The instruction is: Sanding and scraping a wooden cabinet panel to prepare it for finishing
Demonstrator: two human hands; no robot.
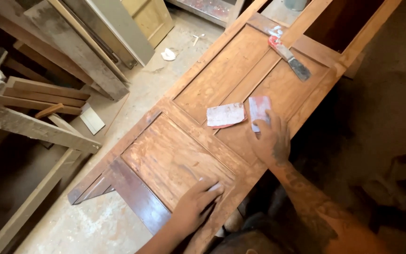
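Observation:
A brown panelled wooden door [175, 155] lies flat and runs diagonally through the view. My left hand [196, 202] rests flat on its near panel, fingers together, holding nothing. My right hand [269, 141] presses on a small reddish, white-dusted piece of sandpaper [258, 109] on the middle panel. A second similar piece of sandpaper [225, 115] lies loose just left of it. A putty knife [290, 57] with a red handle and grey blade lies on the far panel.
Wooden planks and frames [48, 94] are stacked at the left on the dusty concrete floor [118, 216]. More boards [113, 33] lean at the top left. A dark open wooden frame [348, 23] sits beyond the door's far end.

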